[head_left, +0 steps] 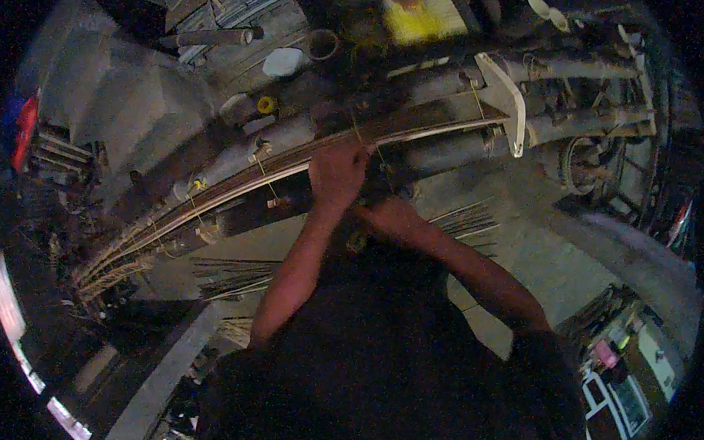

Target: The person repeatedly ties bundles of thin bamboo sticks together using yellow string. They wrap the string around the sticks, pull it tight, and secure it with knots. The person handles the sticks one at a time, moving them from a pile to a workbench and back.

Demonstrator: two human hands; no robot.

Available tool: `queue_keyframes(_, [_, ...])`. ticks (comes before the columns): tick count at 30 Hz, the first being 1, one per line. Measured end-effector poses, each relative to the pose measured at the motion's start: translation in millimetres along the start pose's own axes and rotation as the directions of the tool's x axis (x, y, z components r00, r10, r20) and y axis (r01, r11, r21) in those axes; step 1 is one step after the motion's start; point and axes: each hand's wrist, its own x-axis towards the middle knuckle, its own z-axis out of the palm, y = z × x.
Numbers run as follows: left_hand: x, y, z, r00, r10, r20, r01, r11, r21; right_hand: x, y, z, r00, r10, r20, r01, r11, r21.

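A long bundle of thin strips [229, 186] runs across in front of me, with thin yellowish cords [272, 190] crossing it at intervals. My left hand [340, 171] is at the middle of the bundle with its fingers curled closed. What those fingers pinch, if anything, is too dark to make out. My right hand [384, 219] is lower and nearer my body, just right of the left wrist. Its fingertips are lost in shadow, so their hold cannot be seen. A pale flat bar [513, 105] stands crosswise at the bundle's right end.
Thick round beams [447, 155] lie along the bundle. Beyond them are a yellow-topped box [425, 19], a white object [284, 61] and a small yellow ring [266, 104]. Dark thin rods [238, 270] lie low at left. A coil [579, 162] hangs at right.
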Motion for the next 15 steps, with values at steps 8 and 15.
queue_keyframes(8, [162.8,-41.7,39.1,0.893,-0.193,0.407,0.306,0.923,-0.234,-5.5,-3.8,-29.6,0.996,0.065,0.059,-0.082,0.924,0.374])
queue_keyframes(15, [183.5,-73.0,16.5,0.836,-0.265,0.48,0.022,0.891,0.453,-146.8,70.2,57.5,0.41,0.909,0.073,-0.434,0.124,0.892])
